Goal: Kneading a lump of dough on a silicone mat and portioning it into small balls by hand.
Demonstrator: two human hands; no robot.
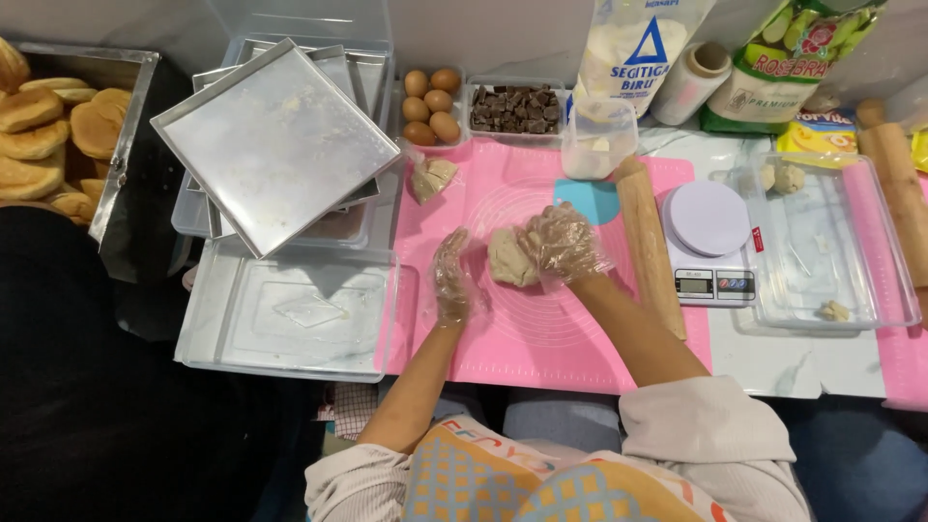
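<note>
The right hand (561,244), in a clear plastic glove, curls its fingers (537,242) over the top right side of a pale beige lump of dough (507,259), grasping it. The left hand (450,275), gloved the same way, lies flat and released on the pink silicone baking mat (541,333) just left of the dough, fingertips close to its edge. The dough sits near the middle of the mat, inside its printed circles. A long wooden rolling pin (650,246) lies along the mat's right edge, with a white digital kitchen scale (710,246) just beyond it. Toward the bench's far edge stand brown eggs (432,104) and a clear tub of chocolate chunks (515,108). Square metal baking trays (275,145) are stacked at the left.
</note>
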